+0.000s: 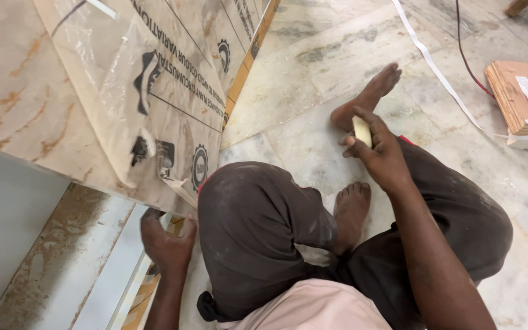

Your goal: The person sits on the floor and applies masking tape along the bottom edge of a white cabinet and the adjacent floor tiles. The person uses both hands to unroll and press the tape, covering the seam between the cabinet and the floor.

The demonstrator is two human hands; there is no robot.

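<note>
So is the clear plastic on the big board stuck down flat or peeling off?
Peeling off. The plastic film lifts away from the board in a loose, wrinkled flap, while the left hand grips the board's bottom edge.

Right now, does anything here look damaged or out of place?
Yes. The clear protective film on the marble-patterned panel is partly peeled and wrinkled, hanging loose. The left hand grips the panel's lower edge; the right hand holds a small pale block.
</note>
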